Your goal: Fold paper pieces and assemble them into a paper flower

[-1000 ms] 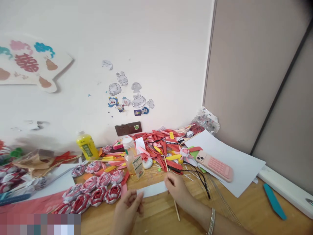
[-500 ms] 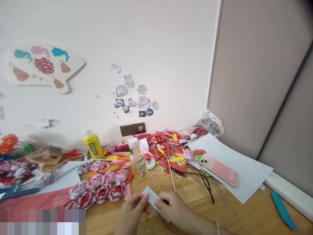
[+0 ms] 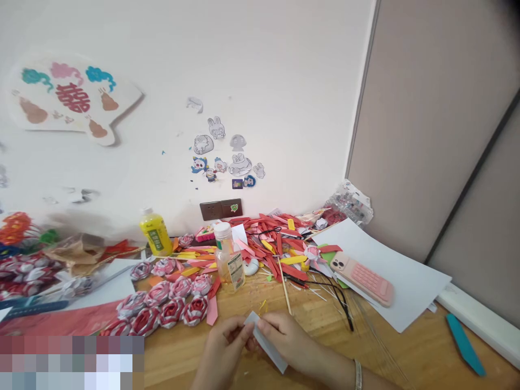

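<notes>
A narrow strip of white paper [image 3: 268, 346] slants between my hands, above the wooden table [image 3: 170, 363] near its front. My left hand [image 3: 229, 341] pinches the strip's upper left edge between thumb and fingers. On the other side my right hand [image 3: 284, 336] grips it close to the top end, thumb lying along its face; the fingers behind the paper are hidden. Just beyond my hands stands a clear bottle with a white cap [image 3: 229, 265]. Paper roses in red, pink and white [image 3: 173, 311] lie in rows to the left of my hands.
Red and yellow folded paper strips [image 3: 276, 238] heap along the wall. A thin wooden stick [image 3: 284, 287] points toward my hands. On the right, a pink phone [image 3: 365, 279] rests on white sheets [image 3: 418, 292], with a teal blade-shaped piece [image 3: 465, 344] nearby. A yellow bottle [image 3: 155, 233] stands left.
My right hand has shifted up the strip toward its top end, closer to my left thumb. The strip has turned steeper. The whole view has moved slightly.
</notes>
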A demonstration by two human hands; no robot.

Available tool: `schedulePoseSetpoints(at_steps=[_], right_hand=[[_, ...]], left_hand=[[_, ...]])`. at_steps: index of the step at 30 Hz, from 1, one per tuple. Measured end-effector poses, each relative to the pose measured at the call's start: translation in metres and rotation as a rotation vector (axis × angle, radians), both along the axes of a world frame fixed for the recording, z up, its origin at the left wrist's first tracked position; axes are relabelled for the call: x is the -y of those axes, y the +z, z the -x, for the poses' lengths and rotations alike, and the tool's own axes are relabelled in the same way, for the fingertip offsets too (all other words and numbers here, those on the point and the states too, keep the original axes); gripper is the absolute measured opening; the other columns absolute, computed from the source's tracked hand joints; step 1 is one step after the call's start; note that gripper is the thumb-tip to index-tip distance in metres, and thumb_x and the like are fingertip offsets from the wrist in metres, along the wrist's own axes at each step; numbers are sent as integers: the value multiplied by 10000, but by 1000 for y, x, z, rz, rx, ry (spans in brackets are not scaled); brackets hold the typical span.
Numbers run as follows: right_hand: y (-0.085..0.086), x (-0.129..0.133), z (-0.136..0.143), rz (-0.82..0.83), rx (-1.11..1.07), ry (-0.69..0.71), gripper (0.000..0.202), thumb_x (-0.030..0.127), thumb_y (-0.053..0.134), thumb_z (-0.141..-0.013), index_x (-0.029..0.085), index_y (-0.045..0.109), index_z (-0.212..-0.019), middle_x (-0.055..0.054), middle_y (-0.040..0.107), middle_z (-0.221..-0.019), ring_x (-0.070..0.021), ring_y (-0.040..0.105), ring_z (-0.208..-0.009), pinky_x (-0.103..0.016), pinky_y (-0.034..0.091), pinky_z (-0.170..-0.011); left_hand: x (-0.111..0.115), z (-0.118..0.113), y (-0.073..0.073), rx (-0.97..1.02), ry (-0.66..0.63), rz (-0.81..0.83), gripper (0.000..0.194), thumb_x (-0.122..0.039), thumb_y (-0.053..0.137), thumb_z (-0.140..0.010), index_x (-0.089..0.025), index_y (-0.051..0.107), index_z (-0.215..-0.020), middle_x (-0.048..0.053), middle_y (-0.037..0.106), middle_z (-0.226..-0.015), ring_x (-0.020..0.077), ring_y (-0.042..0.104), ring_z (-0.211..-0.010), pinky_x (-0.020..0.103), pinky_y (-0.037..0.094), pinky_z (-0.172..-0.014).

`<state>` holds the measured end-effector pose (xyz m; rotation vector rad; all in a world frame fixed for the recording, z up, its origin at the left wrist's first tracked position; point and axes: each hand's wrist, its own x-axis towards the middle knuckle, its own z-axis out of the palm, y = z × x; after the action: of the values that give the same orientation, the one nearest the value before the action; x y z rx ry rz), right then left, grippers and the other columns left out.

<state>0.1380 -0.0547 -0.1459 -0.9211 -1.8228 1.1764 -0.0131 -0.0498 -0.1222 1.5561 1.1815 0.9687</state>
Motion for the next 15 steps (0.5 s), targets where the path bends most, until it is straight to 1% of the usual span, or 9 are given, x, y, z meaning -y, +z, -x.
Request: schedulePoseSetpoints(at_steps=[1,3,5,7,9,11,13,15], right_hand=[[-1,-1,0,-14,10,2,520,472,251,-890,118,610,-761,-18,563,-671,-99,482,-576,-183,343,-524],[-3,-2,-1,-71,92,-42,486,427,282,-891,120,605,-697,-4,537,-612,-92,462,-545,-183,322,-511],[-5,-4,-1,-140,204,-101,438,371,327,-880,124,583,-624,15,485,-550,-82,421,-506,-185,281,-485],[-6,-4,-1,-198,295,-134,403,330,361,-864,130,539,-563,32,420,-506,-72,371,-473,-191,234,-458],[-8,-5,0,-244,350,-128,385,307,382,-851,136,488,-522,42,368,-488,-65,330,-455,-197,203,-448],[-9,-4,1,-288,387,-119,368,287,403,-836,139,455,-504,46,344,-485,-63,308,-455,-200,190,-450],[-11,-3,2,-309,405,-118,345,276,413,-829,140,460,-515,44,357,-497,-64,310,-466,-200,189,-456],[-11,-2,2,-291,396,-116,342,290,400,-841,142,480,-543,41,383,-513,-66,329,-477,-197,192,-459]], left_hand=[[0,0,-1,-3,-9,2,330,-462,576,-659,-170,581,-504,-2,575,-480,156,546,-514,239,412,-527],[0,-1,-3,9,-37,23,331,-467,578,-661,-167,579,-521,-3,573,-481,157,544,-513,244,414,-530],[0,-1,-5,43,-80,59,333,-481,582,-655,-165,576,-550,-6,567,-493,163,545,-525,255,423,-539],[0,-2,-7,78,-84,65,328,-488,585,-651,-165,578,-601,-6,571,-545,170,549,-570,264,433,-564],[2,-3,-8,70,-37,22,312,-479,577,-665,-169,568,-626,-13,553,-578,166,533,-598,259,427,-572],[4,-3,-9,10,5,-43,297,-454,555,-697,-173,549,-603,-20,522,-572,154,504,-588,247,406,-557],[5,-1,-8,-58,7,-98,298,-434,542,-715,-172,537,-572,-23,497,-548,146,480,-560,240,384,-534],[4,1,-7,-79,8,-129,301,-432,534,-719,-171,538,-570,-20,495,-542,146,482,-546,239,379,-520]])
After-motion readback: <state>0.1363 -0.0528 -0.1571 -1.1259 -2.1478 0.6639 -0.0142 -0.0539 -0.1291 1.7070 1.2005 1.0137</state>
